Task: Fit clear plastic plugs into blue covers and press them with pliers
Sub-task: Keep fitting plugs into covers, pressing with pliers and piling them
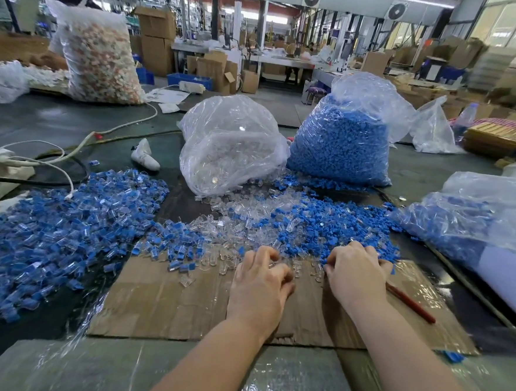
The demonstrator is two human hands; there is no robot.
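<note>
As both hands reach into loose parts on a cardboard sheet [182,306], the left hand [259,282] curls its fingers over clear plugs [242,221] and the right hand [356,271] curls at the blue covers [319,221]; what either grasps cannot be told. Red-handled pliers [409,302] lie just right. Assembled pieces [65,221] pile left.

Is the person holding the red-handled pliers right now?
No, the red-handled tool lies on the cardboard beside the right hand, while both the right and left hand reach into the loose parts.
</note>
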